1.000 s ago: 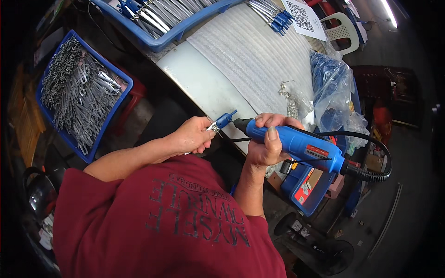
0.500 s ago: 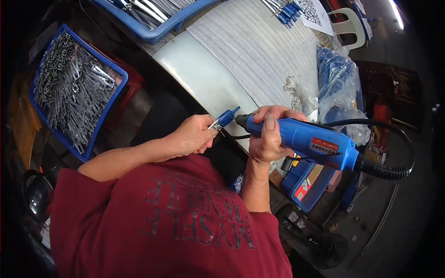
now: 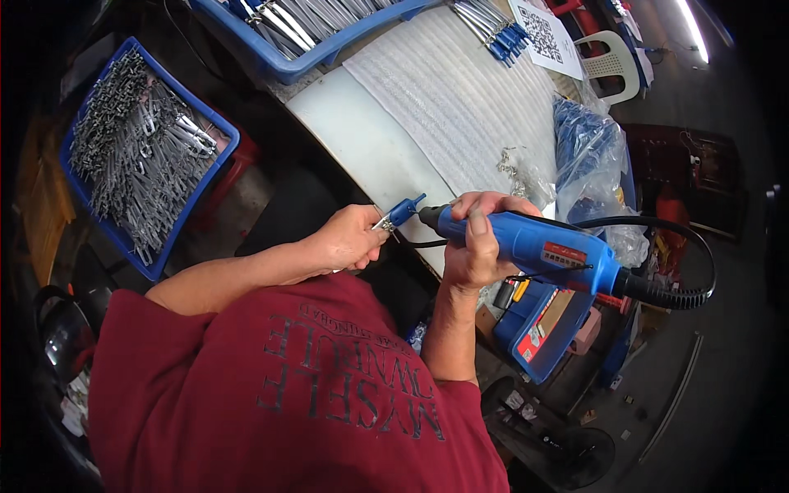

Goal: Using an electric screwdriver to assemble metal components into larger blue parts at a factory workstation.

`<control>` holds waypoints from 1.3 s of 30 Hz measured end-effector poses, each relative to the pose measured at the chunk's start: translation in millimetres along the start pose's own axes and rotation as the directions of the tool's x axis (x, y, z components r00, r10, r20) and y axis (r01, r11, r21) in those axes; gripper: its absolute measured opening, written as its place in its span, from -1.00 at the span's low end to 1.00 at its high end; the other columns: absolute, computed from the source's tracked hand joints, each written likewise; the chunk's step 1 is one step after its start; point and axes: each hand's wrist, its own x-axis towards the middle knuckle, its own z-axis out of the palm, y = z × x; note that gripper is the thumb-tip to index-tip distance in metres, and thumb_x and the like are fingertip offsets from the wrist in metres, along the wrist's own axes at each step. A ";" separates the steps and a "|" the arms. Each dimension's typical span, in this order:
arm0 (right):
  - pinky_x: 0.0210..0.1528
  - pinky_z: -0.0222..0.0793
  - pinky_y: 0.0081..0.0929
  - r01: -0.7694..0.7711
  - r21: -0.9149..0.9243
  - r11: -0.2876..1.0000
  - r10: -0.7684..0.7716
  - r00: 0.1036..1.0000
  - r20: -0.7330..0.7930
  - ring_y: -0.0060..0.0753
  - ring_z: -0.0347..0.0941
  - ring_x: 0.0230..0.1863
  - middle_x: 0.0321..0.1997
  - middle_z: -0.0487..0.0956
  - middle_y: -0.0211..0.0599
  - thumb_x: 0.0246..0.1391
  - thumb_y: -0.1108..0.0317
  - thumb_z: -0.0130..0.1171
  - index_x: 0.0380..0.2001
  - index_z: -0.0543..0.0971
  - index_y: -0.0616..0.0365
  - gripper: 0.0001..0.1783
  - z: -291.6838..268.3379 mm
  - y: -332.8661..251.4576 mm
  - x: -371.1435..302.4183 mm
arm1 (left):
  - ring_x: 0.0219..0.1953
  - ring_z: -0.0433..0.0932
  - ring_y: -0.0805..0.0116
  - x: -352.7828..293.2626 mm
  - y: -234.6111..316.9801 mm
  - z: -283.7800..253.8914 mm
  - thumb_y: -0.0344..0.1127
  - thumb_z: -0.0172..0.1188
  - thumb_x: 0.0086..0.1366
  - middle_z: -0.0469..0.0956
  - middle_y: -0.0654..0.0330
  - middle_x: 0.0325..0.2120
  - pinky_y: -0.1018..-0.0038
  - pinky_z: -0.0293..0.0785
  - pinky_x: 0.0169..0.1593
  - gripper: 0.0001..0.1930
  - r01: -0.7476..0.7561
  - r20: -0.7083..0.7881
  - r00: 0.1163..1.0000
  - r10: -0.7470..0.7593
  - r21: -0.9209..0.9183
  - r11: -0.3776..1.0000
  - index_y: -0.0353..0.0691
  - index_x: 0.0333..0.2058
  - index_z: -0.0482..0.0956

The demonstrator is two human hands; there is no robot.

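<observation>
My left hand point(image 3: 349, 237) is closed around a slim silver metal piece with a blue end fitting point(image 3: 403, 212). A thin blue stub pokes from the fitting toward the table. My right hand point(image 3: 479, 251) wraps a blue corded electric screwdriver point(image 3: 559, 253), thumb along its top side. The screwdriver's dark nose points left at the fitting, right beside it; whether its bit touches cannot be made out. Both hands are just off the near edge of the white table point(image 3: 362, 131).
Foam sheeting point(image 3: 452, 90) covers much of the table, with finished-looking blue-tipped metal pieces point(image 3: 497, 37) at its far end. Blue crates of metal parts stand at left point(image 3: 152, 267) and far left-centre point(image 3: 288, 70). Plastic-wrapped blue items point(image 3: 588, 144) lie right. A black cable point(image 3: 713, 263) loops behind the screwdriver.
The whole view has shifted slightly, so the table and crates appear a little lower. Both hands keep their grips, and the screwdriver's nose stays beside the blue fitting.
</observation>
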 end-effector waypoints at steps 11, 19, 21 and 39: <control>-0.56 0.23 -0.49 0.007 0.026 1.000 -0.006 0.999 -0.041 -0.40 0.22 -0.65 -0.60 0.27 -0.29 -0.37 0.56 -0.01 -0.28 0.23 0.15 -0.58 -0.6 6.7 1.9 | -0.81 0.20 0.62 0.0 1.1 0.1 -0.42 -0.13 0.10 0.28 0.31 -0.78 0.67 0.10 -0.78 -0.92 -0.016 -0.032 0.999 0.017 0.044 0.999 -0.29 -0.48 0.32; -0.58 0.23 -0.49 0.009 0.026 1.000 -0.008 0.998 -0.063 -0.43 0.23 -0.62 -0.55 0.28 -0.29 -0.38 0.57 -0.02 -0.29 0.23 0.16 -0.57 0.5 6.7 1.9 | -0.80 0.20 0.63 -2.9 4.1 0.8 -0.43 -0.14 0.09 0.27 0.32 -0.78 0.69 0.09 -0.78 -0.91 -0.003 -0.008 1.000 0.003 0.035 0.999 -0.28 -0.46 0.33; -0.59 0.25 -0.49 0.043 0.053 0.998 -0.042 0.999 -0.022 -0.47 0.23 -0.58 -0.48 0.28 -0.32 -0.39 0.57 -0.02 -0.29 0.23 0.16 -0.57 3.1 4.6 2.8 | -0.80 0.20 0.63 -2.9 5.6 0.8 -0.42 -0.14 0.09 0.27 0.33 -0.78 0.69 0.09 -0.78 -0.91 0.003 -0.002 1.000 -0.003 0.023 1.000 -0.28 -0.45 0.33; -0.63 0.27 -0.53 -0.068 -0.093 0.993 0.072 0.996 0.047 -0.53 0.21 -0.67 -0.59 0.28 -0.35 -0.32 0.58 0.06 -0.37 0.22 0.18 -0.64 10.7 10.7 7.4 | -0.81 0.19 0.63 -2.0 3.0 0.4 -0.42 -0.13 0.10 0.27 0.32 -0.78 0.67 0.07 -0.78 -0.92 0.017 -0.023 1.000 -0.017 -0.028 0.999 -0.28 -0.47 0.34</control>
